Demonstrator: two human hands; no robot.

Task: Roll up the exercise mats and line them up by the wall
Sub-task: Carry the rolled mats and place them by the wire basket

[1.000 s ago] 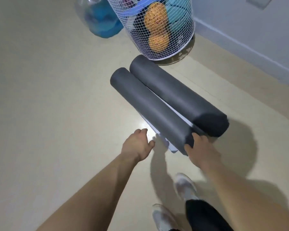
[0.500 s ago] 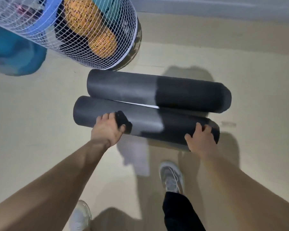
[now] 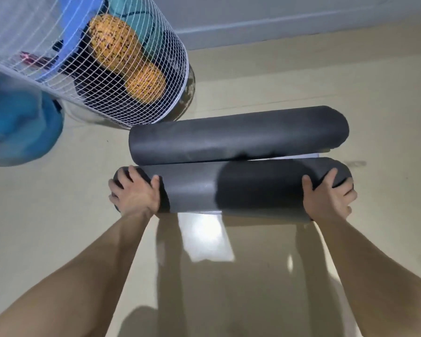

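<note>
The left hand (image 3: 135, 193) and the right hand (image 3: 328, 198) each curl round one end of the near rolled mat (image 3: 231, 188), which lies long-ways along the wall (image 3: 277, 15), touching the far rolled mat (image 3: 236, 135) that is closer to the wall.

Floor (image 3: 387, 113): cream, smooth, glossy. Bright glare patch (image 3: 204, 237) near middle, soft dark shadows around it. Wall (image 3: 277, 8): pale grey, runs along far edge of floor, lighter baseboard (image 3: 301, 32) at foot. White wire basket (image 3: 22, 45) on floor toward far left corner. Inside: orange speckled rolls (image 3: 112, 42), teal item (image 3: 141, 23), dark things too blurred to name. Blue translucent object (image 3: 17, 132) just beside basket, at left edge, blurred.
</note>
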